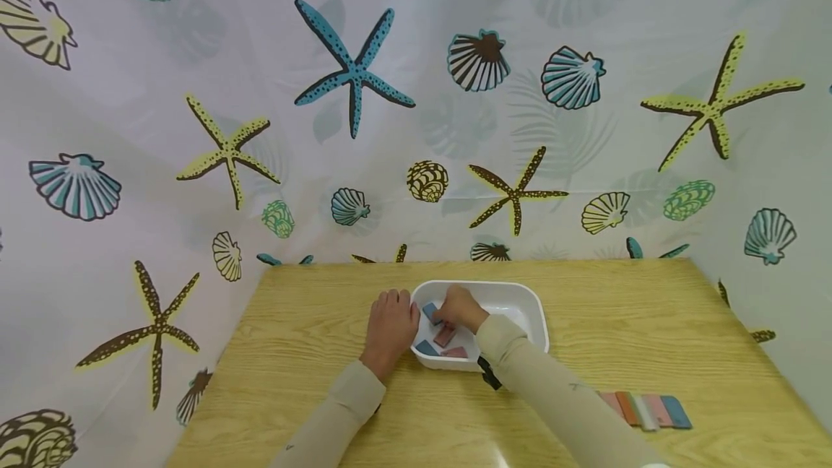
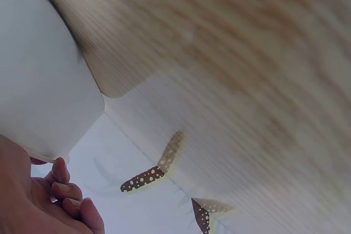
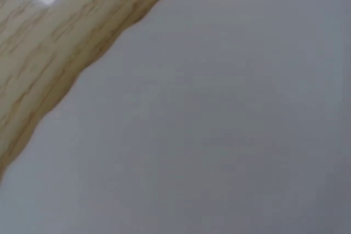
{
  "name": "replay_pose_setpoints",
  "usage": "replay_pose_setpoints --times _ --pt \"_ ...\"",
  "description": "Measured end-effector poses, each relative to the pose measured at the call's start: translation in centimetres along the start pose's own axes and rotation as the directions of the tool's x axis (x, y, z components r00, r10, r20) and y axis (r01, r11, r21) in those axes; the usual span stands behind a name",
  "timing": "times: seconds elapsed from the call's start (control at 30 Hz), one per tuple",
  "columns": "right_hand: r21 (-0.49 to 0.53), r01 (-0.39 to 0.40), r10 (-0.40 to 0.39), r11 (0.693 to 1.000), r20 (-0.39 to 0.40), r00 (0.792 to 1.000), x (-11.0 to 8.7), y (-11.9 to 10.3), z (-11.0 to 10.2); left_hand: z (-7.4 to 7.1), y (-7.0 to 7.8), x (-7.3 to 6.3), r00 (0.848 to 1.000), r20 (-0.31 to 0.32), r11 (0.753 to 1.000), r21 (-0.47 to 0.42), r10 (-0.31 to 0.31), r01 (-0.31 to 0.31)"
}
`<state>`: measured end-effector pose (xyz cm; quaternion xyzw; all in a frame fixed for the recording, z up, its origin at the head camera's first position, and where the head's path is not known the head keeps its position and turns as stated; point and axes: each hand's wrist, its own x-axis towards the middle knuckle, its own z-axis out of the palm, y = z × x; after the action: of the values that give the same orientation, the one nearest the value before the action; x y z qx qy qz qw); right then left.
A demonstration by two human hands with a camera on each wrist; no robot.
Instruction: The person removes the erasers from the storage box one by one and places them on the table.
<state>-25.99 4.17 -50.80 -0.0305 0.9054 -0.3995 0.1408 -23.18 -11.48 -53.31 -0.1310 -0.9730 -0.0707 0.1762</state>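
Observation:
A white plastic basin (image 1: 536, 316) stands on the wooden table with several small flat rectangular blocks in it. My left hand (image 1: 391, 323) is at its left side; in the left wrist view the fingers (image 2: 64, 190) curl at the basin's rim (image 2: 49, 159) and grip it. Inside the basin my right hand (image 1: 460, 308) reaches down with bent fingers. Its fingertips are right at a blue block (image 1: 430, 313) and a reddish block (image 1: 445, 336); I cannot tell whether they pinch either. Nearer the front wall lie another blue block (image 1: 426, 348) and a pink block (image 1: 455, 352).
On the table (image 1: 299, 309) at the right front, a row of pink, orange, white and blue blocks (image 1: 645, 410) lies side by side, partly behind my right sleeve (image 1: 552, 388). A curtain (image 1: 403, 35) with shells and starfish surrounds the table. A pale surface fills most of the right wrist view.

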Motion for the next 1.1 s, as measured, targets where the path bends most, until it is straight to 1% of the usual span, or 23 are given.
replay_pose_setpoints --times 0.1,0.2,0.3,0.33,0.37,0.47,0.5,0.57,0.67,0.73,0.83,0.93,1.1 --pt "-0.031 0.003 -0.003 1.0 -0.012 1.0 0.1 -0.2 0.2 -0.1 0.0 0.0 1.0 -0.006 1.0 -0.007 0.0 0.0" --pt "-0.088 0.02 -0.023 0.996 -0.039 0.999 0.1 -0.3 0.4 0.0 0.1 -0.1 1.0 -0.004 1.0 -0.016 0.0 0.0" --pt "-0.112 0.028 -0.034 0.993 -0.052 0.998 0.2 -0.2 0.6 0.1 0.1 -0.1 1.0 -0.002 1.0 -0.013 0.0 0.0" --pt "-0.11 0.024 -0.029 0.994 -0.051 0.998 0.3 -0.2 0.7 0.1 0.1 -0.1 1.0 -0.002 1.0 -0.013 0.0 0.0" --pt "-0.084 0.017 -0.02 0.996 -0.044 0.999 0.3 -0.1 0.7 0.1 0.1 -0.1 1.0 -0.004 1.0 -0.013 0.0 0.0" --pt "0.013 0.001 -0.001 1.0 -0.013 1.0 0.2 0.2 0.7 0.2 0.0 -0.1 1.0 -0.008 1.0 -0.009 0.002 -0.002" --pt "0.055 -0.008 0.008 0.998 0.004 1.0 0.1 0.3 0.6 0.2 0.0 -0.1 1.0 -0.009 1.0 -0.008 0.002 -0.002" --pt "0.109 -0.009 0.006 0.994 0.027 1.0 -0.1 0.3 0.4 0.1 0.0 0.0 1.0 -0.013 1.0 -0.012 0.0 -0.001" --pt "0.073 0.017 -0.019 0.997 0.024 1.0 -0.3 0.4 0.0 0.1 0.0 0.0 1.0 -0.008 1.0 -0.016 -0.003 0.003" --pt "0.01 0.041 -0.041 0.999 -0.002 0.999 -0.3 0.6 -0.2 0.1 0.0 0.1 1.0 -0.001 1.0 -0.013 -0.002 0.002" --pt "-0.041 0.053 -0.054 0.998 -0.024 0.998 -0.3 1.0 -0.6 0.0 -0.1 0.1 1.0 0.01 1.0 0.001 0.0 0.0" --pt "-0.037 0.066 -0.068 0.997 -0.04 0.997 -0.5 1.2 -1.2 0.0 -0.1 0.1 1.0 0.018 1.0 0.014 0.001 -0.001" --pt "0.045 0.081 -0.08 0.996 -0.039 0.996 -1.5 1.3 -2.7 0.0 0.0 0.1 0.999 0.034 1.0 0.011 -0.006 0.005"
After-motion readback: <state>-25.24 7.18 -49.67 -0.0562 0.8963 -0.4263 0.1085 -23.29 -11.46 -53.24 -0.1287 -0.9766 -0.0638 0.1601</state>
